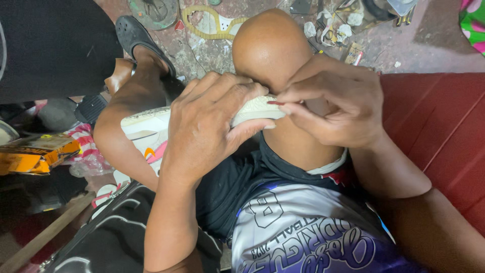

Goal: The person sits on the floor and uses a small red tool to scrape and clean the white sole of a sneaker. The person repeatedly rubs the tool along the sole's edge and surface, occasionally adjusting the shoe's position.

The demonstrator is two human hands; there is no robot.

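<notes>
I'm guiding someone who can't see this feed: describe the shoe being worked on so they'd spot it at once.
Start at the raised bare knee in the middle. The shoe lies pressed against it, gripped by the left hand, with the right hand pinching at its toe. It is white with a cream sole, unlike the black sandal beyond.

Shoe [151, 129] across the raised knee [270, 48], between both hands.
</notes>
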